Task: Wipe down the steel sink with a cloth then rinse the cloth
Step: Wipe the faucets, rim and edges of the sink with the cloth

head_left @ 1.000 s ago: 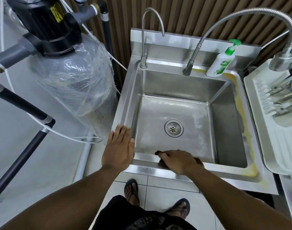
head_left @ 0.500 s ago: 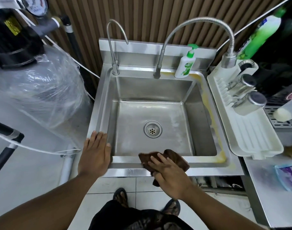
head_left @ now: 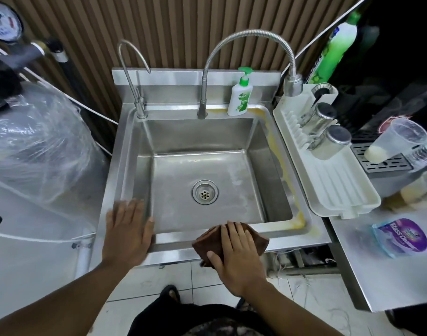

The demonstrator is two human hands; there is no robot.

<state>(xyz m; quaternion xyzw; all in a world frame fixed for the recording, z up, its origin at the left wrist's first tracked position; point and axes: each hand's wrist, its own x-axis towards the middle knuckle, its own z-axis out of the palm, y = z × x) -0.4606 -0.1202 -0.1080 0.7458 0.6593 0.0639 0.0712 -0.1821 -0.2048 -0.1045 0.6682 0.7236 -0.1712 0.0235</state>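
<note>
1. Head view, surroundings: a white plastic drainer tray (head_left: 341, 187) holding two steel cups (head_left: 333, 141) lies just right of the square stainless steel sink (head_left: 200, 132). A plastic-wrapped tank (head_left: 37, 146) stands to its left.
2. Writing: the white, green-pumped bottle (head_left: 240, 98) on the back rim reads "Dettol".
3. The crumpled brown cloth (head_left: 258, 240) drapes over the sink's front rim, pressed by the right hand (head_left: 236, 258) with flat, straight fingers. The left hand (head_left: 128, 229) lies flat on the front-left corner, holding nothing. A yellow stain lines the right rim.

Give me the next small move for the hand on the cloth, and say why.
Probably slide the cloth right along the front rim of the sink. The right hand presses it flat there, and yellow residue sits unwiped at the rim's front right corner. The left hand rests flat on the front left corner.
</note>
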